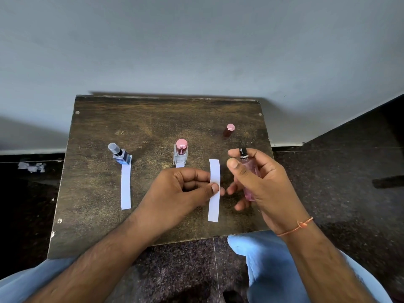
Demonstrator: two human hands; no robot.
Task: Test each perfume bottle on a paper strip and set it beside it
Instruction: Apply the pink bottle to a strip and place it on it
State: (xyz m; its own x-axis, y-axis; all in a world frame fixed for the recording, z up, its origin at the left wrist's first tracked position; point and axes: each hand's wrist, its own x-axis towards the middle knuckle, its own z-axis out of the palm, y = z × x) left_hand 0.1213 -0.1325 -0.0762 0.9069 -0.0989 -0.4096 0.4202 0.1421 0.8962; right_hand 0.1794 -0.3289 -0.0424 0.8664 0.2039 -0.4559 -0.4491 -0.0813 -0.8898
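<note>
Right hand (260, 184) gripping pink bottle (249, 171), left hand (175, 193) pinching paper strip (214, 189) at frame center; nozzle should be aiming at strip's top.

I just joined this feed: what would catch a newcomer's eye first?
The two hands at centre: the left hand pinches a paper strip, while the right hand holds an uncapped pink bottle beside it. Behind, a blue bottle stands at the head of another strip.
</note>
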